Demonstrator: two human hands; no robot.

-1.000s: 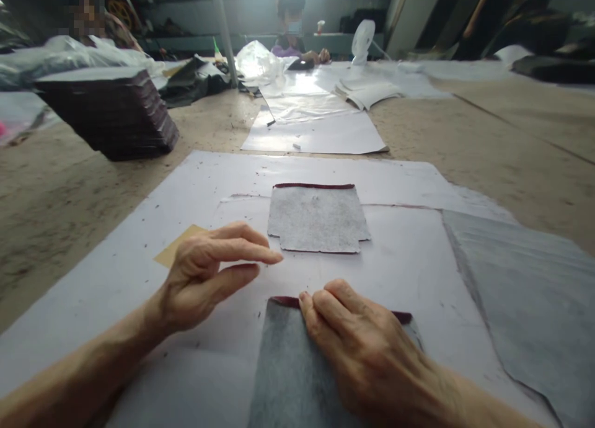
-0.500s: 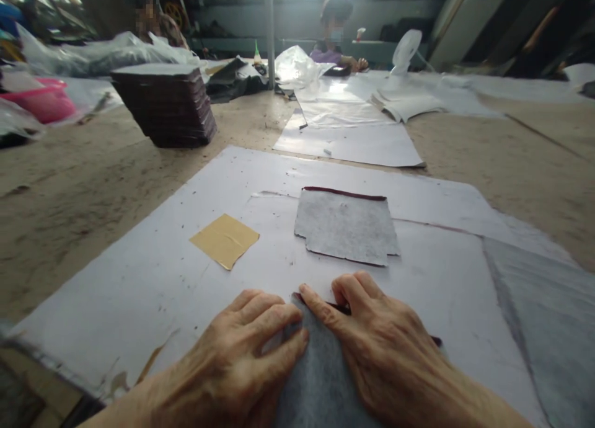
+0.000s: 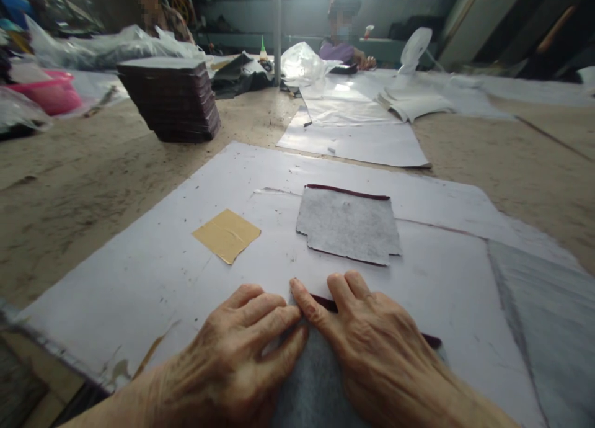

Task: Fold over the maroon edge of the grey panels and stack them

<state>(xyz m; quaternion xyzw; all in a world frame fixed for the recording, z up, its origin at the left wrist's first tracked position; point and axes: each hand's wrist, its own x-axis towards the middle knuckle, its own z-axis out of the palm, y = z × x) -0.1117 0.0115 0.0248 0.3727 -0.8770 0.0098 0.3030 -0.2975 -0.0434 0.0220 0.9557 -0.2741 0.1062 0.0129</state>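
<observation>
Under my two hands lies a piece of grey fabric-like sheet [image 3: 311,378] with a dark red folded edge [image 3: 325,303] along its far side. My left hand [image 3: 237,344] is closed at its left edge, thumb and bent fingers together on the material. My right hand [image 3: 372,329] presses on the folded edge, index finger straight at the left corner, the other fingers curled. Its thumb is hidden. Just beyond sits a similar grey piece [image 3: 348,224] with notched lower corners and a dark red strip along its top.
A tan paper square [image 3: 227,234] lies left on the white board [image 3: 139,254]. More grey sheet [image 3: 543,316] covers its right side. Farther back stand a dark red stack [image 3: 170,102], white sheets [image 3: 357,144], a pink basin [image 3: 49,93] and a small fan [image 3: 415,46]. Two people sit beyond.
My right index fingertip has slid slightly left along the folded edge, closer to my left hand. More of the dark red edge shows beside it. The view has shifted a little.
</observation>
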